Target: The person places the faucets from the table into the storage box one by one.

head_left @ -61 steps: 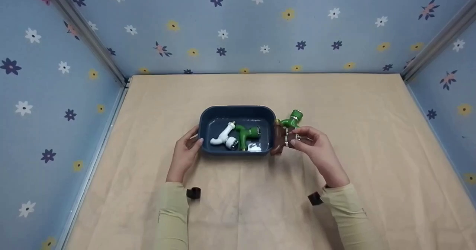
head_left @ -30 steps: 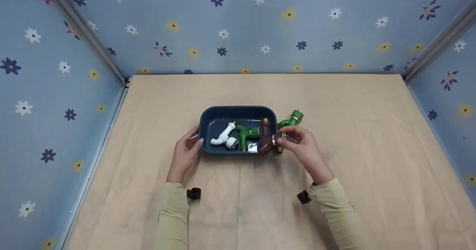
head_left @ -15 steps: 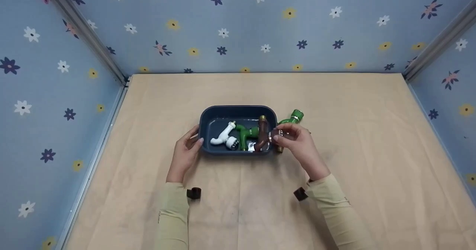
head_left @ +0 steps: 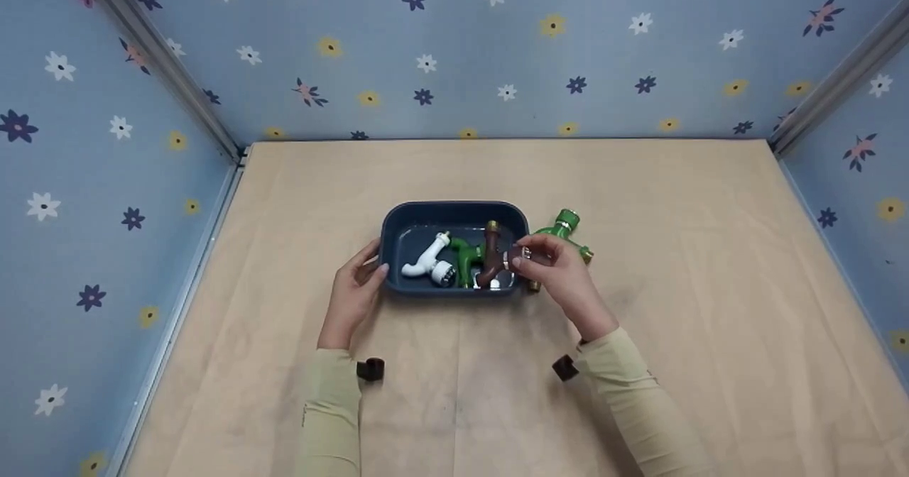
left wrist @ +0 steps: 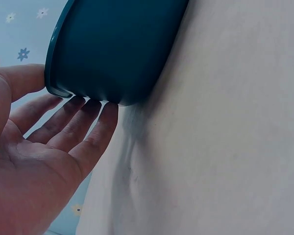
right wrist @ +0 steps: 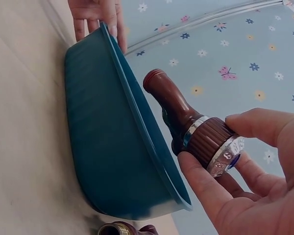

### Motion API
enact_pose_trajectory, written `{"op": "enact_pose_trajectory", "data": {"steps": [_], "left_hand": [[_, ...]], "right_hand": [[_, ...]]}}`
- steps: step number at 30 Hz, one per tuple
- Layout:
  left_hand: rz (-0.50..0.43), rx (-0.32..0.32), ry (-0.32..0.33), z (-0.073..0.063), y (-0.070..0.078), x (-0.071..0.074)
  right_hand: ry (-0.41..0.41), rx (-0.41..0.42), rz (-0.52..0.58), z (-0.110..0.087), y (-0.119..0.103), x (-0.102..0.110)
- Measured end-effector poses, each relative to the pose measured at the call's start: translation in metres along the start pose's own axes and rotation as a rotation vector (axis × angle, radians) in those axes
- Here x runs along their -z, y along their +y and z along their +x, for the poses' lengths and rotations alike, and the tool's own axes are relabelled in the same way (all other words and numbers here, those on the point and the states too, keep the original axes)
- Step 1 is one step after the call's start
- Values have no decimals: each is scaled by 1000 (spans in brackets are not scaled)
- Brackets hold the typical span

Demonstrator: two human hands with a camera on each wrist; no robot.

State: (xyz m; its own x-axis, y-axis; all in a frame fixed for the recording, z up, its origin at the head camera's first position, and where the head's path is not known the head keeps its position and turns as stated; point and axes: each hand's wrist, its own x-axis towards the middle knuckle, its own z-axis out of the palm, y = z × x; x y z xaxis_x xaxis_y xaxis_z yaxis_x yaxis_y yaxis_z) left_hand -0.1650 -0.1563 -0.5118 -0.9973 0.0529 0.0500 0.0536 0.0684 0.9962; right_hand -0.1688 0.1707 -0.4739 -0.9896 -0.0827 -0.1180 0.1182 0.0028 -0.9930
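My right hand (head_left: 561, 271) pinches a brown faucet (right wrist: 174, 100) by its ribbed knob, thumb on one side and fingers on the other. The faucet's body overlaps the right part of the dark blue basin (head_left: 454, 292) in the head view, and in the right wrist view it is above the rim. At the basin's left end, my left hand (head_left: 351, 292) holds the rim, with the thumb (left wrist: 27, 81) at its edge and fingertips against the outer wall. Inside the basin lie a white faucet (head_left: 426, 257) and a green faucet (head_left: 465, 257), the latter partly covered by the brown one.
Outside the basin's right end lies another green faucet (head_left: 561, 227), partly behind my right hand. A second brown faucet (right wrist: 130, 229) rests beside the basin, mostly hidden. The beige tabletop (head_left: 675, 200) is bordered by flower-patterned blue walls (head_left: 497, 51).
My right hand has carried the brown faucet left, from outside the basin's right end to over its inside. The left hand and basin have stayed in place.
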Motion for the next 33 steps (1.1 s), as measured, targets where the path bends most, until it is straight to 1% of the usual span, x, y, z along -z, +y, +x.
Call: {"op": "enact_pose_trajectory", "data": {"steps": [6, 10, 13, 17, 19, 20, 23, 27, 30, 33], "left_hand": [[-7, 4, 0, 0, 0, 0], [-13, -1, 0, 1, -2, 0], [-26, -6, 7, 4, -12, 1], [-22, -16, 22, 7, -26, 3], [-12, -21, 25, 8, -29, 3], [-15, -22, 23, 8, -29, 3], [-18, -17, 17, 5, -18, 2], [-11, -25, 29, 5, -19, 1], [-1, -27, 40, 8, -28, 2], [-5, -16, 29, 6, -19, 2]], "right_hand": [[-3, 13, -33, 3, 1, -4], [-7, 11, -36, 4, 2, -6], [-6, 4, -41, 6, 3, -7], [-13, -12, -75, 8, 4, -9], [-14, -21, -97, 9, 4, -9], [-18, -23, -101, 9, 4, -10], [-29, -31, -96, 8, 0, -11], [-48, -29, -67, 8, 0, -13], [-49, -19, -72, 10, 4, -14], [-45, -11, -81, 11, 5, -15]]}}
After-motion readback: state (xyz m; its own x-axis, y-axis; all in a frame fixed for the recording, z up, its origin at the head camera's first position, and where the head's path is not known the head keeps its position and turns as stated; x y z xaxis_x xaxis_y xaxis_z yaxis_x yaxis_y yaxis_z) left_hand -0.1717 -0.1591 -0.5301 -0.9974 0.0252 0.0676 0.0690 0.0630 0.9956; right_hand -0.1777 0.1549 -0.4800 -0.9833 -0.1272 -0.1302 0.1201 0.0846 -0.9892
